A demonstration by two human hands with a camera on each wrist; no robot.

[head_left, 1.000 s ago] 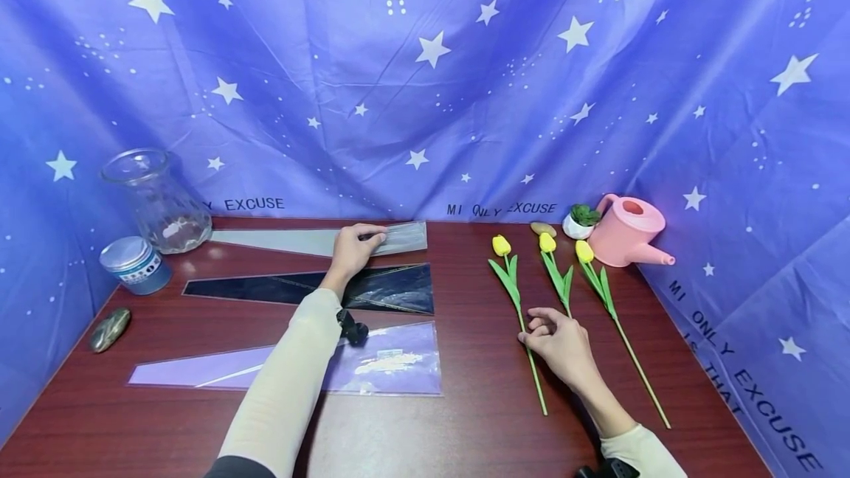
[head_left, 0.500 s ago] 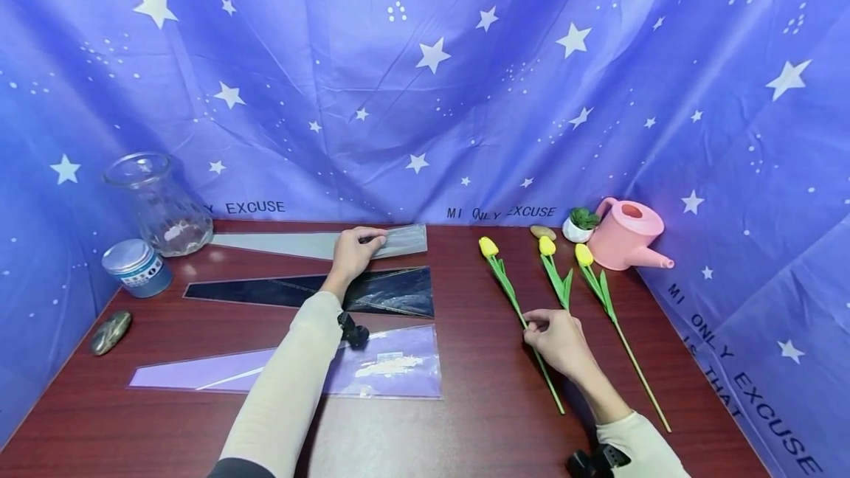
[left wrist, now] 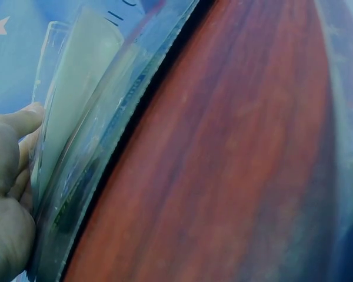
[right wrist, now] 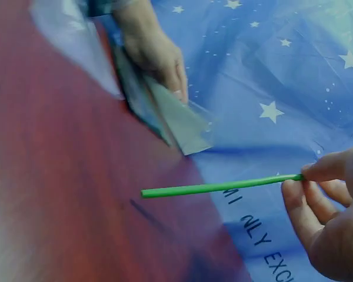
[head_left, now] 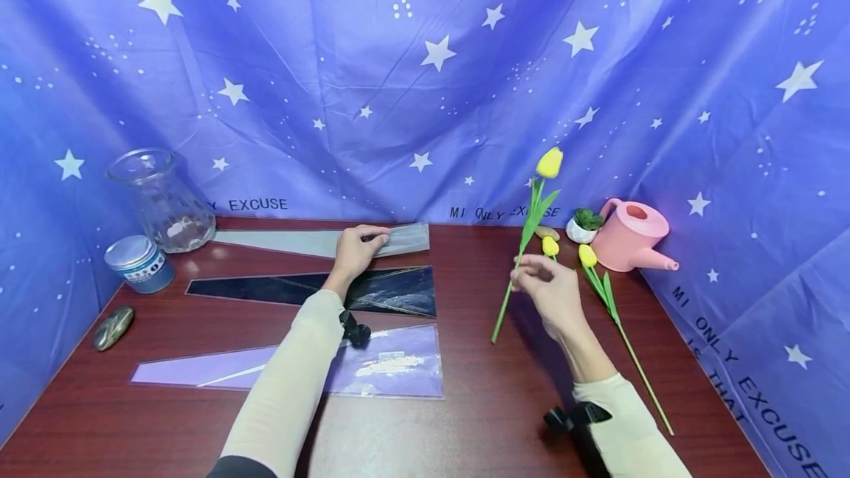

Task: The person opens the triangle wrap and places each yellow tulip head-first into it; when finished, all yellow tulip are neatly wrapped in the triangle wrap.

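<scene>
My right hand [head_left: 541, 286] pinches the green stem of a yellow tulip [head_left: 550, 162] and holds it in the air, tilted with the bloom up and the stem's end just above the table. In the right wrist view my right hand's fingertips [right wrist: 317, 173] grip that stem [right wrist: 217, 188]. Two more yellow tulips [head_left: 587, 255] lie on the table just right of this hand. My left hand [head_left: 357, 248] holds the wide end of a grey sleeve [head_left: 292, 242] at the back of the table. Up close, my left hand [left wrist: 6, 188] parts the layers of the sleeve [left wrist: 76, 117].
A black sleeve [head_left: 292, 288] and a purple sleeve [head_left: 392, 364] lie nearer me on the red-brown table [head_left: 478, 404]. A glass vase [head_left: 162, 201], a tin [head_left: 139, 264] and a stone [head_left: 113, 318] stand left. A pink watering can [head_left: 631, 234] and small potted plant [head_left: 583, 225] stand back right.
My right hand has picked the leftmost tulip up off the table and swung its bloom upward. My left hand has stayed on the grey sleeve.
</scene>
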